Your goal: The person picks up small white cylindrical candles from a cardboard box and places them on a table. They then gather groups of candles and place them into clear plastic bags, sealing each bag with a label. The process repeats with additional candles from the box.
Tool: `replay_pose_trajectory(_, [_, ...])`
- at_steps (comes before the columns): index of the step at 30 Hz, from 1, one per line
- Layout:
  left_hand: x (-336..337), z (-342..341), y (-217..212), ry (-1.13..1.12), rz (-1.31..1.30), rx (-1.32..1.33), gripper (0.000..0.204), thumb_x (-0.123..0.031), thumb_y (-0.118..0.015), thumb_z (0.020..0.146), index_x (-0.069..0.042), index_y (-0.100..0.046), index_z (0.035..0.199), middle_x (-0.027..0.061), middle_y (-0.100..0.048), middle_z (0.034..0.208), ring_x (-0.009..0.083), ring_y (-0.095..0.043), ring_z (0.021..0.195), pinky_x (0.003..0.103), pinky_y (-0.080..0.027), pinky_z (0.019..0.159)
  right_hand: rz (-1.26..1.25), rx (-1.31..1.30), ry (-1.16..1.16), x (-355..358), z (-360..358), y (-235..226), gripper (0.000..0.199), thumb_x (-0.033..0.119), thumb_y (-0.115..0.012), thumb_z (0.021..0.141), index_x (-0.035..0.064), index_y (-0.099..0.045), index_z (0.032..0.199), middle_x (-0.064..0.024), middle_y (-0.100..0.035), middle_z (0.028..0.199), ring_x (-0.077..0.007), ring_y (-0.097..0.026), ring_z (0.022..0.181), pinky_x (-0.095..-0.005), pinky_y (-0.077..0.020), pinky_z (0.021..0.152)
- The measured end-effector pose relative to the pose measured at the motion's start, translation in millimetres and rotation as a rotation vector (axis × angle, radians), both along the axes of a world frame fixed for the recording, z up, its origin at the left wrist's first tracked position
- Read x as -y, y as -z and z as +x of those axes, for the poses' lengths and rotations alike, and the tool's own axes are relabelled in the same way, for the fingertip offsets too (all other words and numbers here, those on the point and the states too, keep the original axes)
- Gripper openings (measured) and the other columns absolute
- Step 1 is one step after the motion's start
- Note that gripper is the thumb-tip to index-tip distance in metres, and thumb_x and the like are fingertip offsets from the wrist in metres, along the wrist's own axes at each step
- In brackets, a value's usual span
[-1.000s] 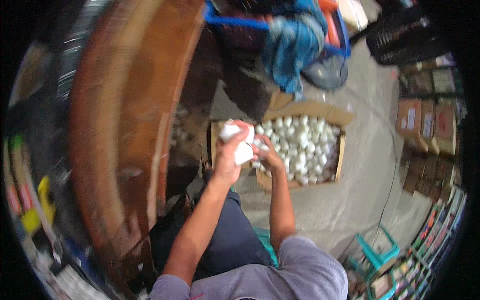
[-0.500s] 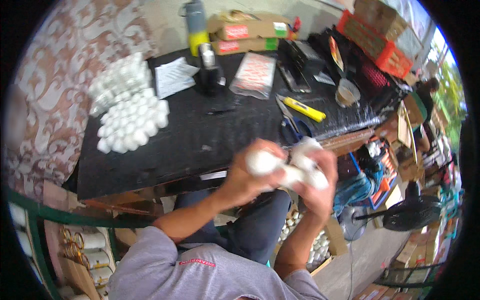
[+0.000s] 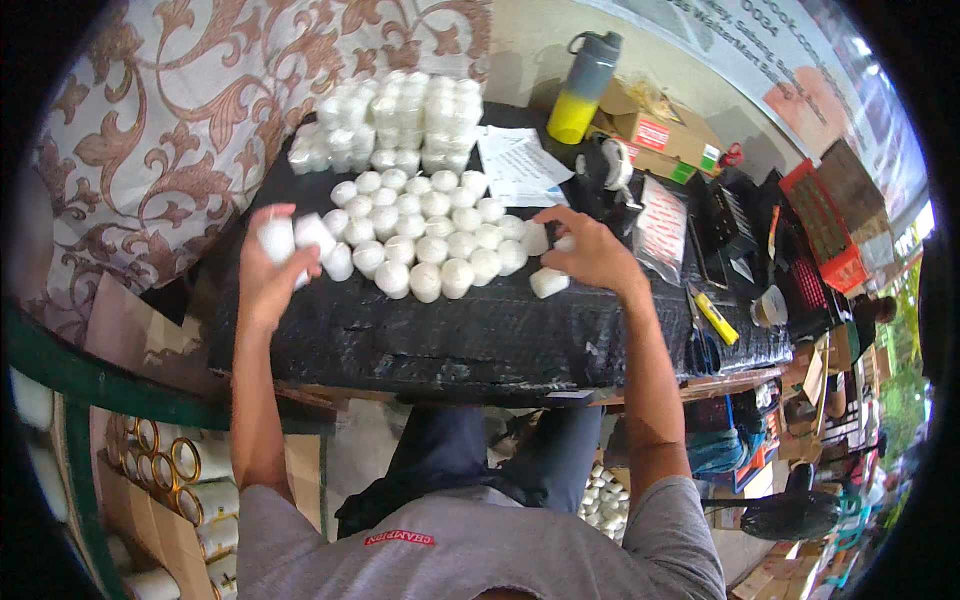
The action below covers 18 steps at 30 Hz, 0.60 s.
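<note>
My left hand (image 3: 268, 275) is raised at the left edge of a black-covered table (image 3: 420, 335) and is shut on two small white round jars (image 3: 292, 238). My right hand (image 3: 590, 250) rests on the table at the right end of a cluster of white jars (image 3: 425, 235), its fingers closed on a jar in the row; one more white jar (image 3: 549, 282) lies on its side just below that hand. Stacked white jars (image 3: 400, 120) stand behind the cluster.
A grey-and-yellow bottle (image 3: 582, 90), cardboard boxes (image 3: 655, 135), papers (image 3: 520, 165), a tape dispenser (image 3: 608, 170), a plastic bag (image 3: 662, 228) and a yellow cutter (image 3: 716, 318) lie on the table's right part. A patterned curtain (image 3: 160, 120) hangs on the left. Rolls (image 3: 180, 470) are stored lower left.
The view swung from a floor box of white jars up to the table. My hands, held together with jars before, have separated: the left stays raised, the right has reached the cluster.
</note>
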<state>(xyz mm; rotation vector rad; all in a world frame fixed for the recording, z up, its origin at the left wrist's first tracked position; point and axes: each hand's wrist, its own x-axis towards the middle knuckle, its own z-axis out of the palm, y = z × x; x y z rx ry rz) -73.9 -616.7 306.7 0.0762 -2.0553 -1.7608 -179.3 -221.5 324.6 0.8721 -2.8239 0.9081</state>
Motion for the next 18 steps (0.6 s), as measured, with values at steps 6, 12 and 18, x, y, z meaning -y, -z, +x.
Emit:
replay_pose_trajectory(6, [46.7, -69.1, -0.1, 0.041, -0.301, 0.104, 0.033, -0.007, -0.076, 0.08, -0.007, -0.061, 0.11, 0.0019, -0.063, 0.087, 0.009, -0.059, 0.067, 0.026, -0.049, 0.059, 0.053, 0.146, 0.093, -1.3, -22.4, 2.8, 0.043, 0.01, -0.072, 0.071, 0.0051, -0.064, 0.112, -0.0128, -0.068, 0.092, -0.0235, -0.066, 0.089, -0.0353, -0.0522, 0.08])
replay_pose_trajectory(12, [66.6, -96.8, 24.7, 0.137, -0.357, 0.114, 0.032, -0.012, -0.08, 0.079, -0.003, -0.063, 0.105, 0.0029, -0.065, 0.088, 0.0094, -0.061, 0.076, 0.029, -0.051, 0.059, -0.545, 0.226, 0.113, 7.6, -33.9, -11.9, 0.029, 0.009, -0.074, 0.08, 0.0008, -0.067, 0.107, -0.0068, -0.069, 0.091, -0.015, -0.064, 0.083, -0.0312, -0.0514, 0.075])
replay_pose_trajectory(18, [53.4, -84.1, 10.2, 0.153, -0.128, 0.228, 0.035, -0.022, -0.079, 0.084, -0.007, -0.065, 0.112, 0.0013, -0.066, 0.095, 0.0105, -0.062, 0.078, 0.03, -0.052, 0.059, -0.908, 0.337, -0.067, 96.2, -52.8, -21.2, 0.025, 0.015, -0.078, 0.086, 0.0048, -0.067, 0.106, -0.0057, -0.068, 0.106, -0.0143, -0.062, 0.091, -0.0324, -0.0479, 0.087])
